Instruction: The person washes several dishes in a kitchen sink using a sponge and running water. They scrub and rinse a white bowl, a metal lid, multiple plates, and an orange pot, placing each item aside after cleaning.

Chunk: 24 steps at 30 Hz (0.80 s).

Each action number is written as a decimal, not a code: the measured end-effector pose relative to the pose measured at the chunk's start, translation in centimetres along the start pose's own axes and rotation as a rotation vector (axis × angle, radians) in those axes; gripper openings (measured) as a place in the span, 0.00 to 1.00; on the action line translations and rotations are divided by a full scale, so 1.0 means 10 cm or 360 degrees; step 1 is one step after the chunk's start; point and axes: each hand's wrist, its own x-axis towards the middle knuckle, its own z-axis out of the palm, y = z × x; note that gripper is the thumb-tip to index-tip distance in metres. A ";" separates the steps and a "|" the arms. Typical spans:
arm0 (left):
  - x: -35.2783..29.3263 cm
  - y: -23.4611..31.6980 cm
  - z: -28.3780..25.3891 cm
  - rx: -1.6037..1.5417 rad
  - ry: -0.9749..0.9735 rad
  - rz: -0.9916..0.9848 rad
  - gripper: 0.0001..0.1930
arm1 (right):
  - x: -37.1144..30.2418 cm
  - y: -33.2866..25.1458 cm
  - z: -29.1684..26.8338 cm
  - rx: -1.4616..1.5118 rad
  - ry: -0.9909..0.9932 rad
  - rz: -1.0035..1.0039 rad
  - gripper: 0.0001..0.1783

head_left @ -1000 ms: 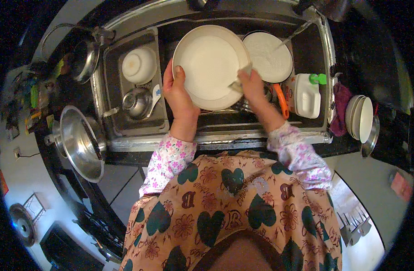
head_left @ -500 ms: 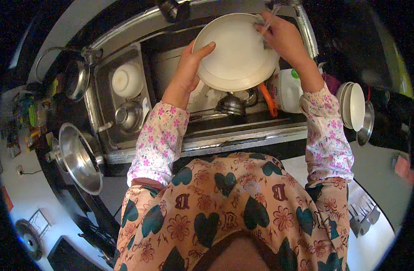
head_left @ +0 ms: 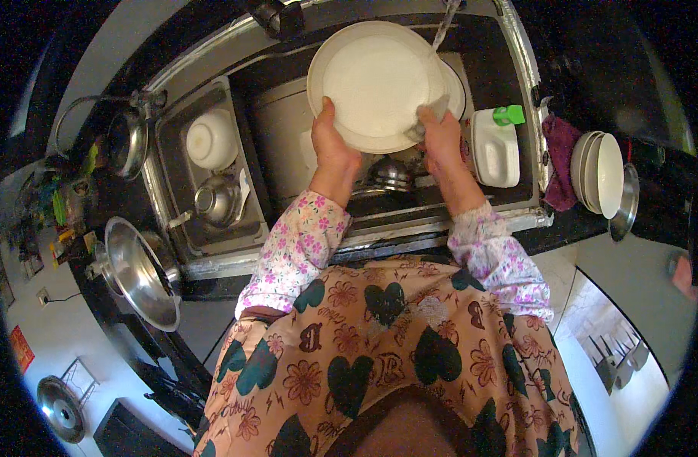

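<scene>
A large white plate (head_left: 375, 84) is held tilted over the sink basin. My left hand (head_left: 333, 148) grips its lower left rim, thumb on the upper face. At the lower right rim, my right hand (head_left: 444, 145) is closed on a greyish scrubbing pad (head_left: 432, 114), pressed against the plate; blur hides the pad's exact form. A stream of water (head_left: 445, 27) runs down by the plate's upper right rim. Another white dish (head_left: 454, 93) shows partly behind the plate. Beneath, a metal bowl (head_left: 391, 174) lies in the basin, partly hidden.
A white bottle with a green cap (head_left: 497, 156) lies right of my right hand. A white bowl (head_left: 212, 139) and a steel bowl (head_left: 218, 199) sit in the left basin. Stacked white bowls (head_left: 604, 175) stand beside a purple cloth (head_left: 562, 164). A wide steel basin (head_left: 143, 274) is at left.
My right hand has come down from the plate's upper right rim to its lower right rim. The plate has shifted slightly left, and the white bottle now shows more fully.
</scene>
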 end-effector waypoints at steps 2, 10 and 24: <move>-0.03 0.05 -0.08 0.0093 0.0098 -0.0103 0.21 | -0.08 -0.01 -0.05 -0.0129 -0.0161 -0.0128 0.24; -0.14 0.70 0.22 0.1364 -0.0522 -0.0173 0.21 | 0.13 -1.26 -0.20 -0.1368 -0.0592 -0.1636 0.16; 0.00 0.13 -0.33 0.0032 0.0178 0.0194 0.21 | -0.57 -0.34 0.26 0.0613 -0.0352 0.0631 0.22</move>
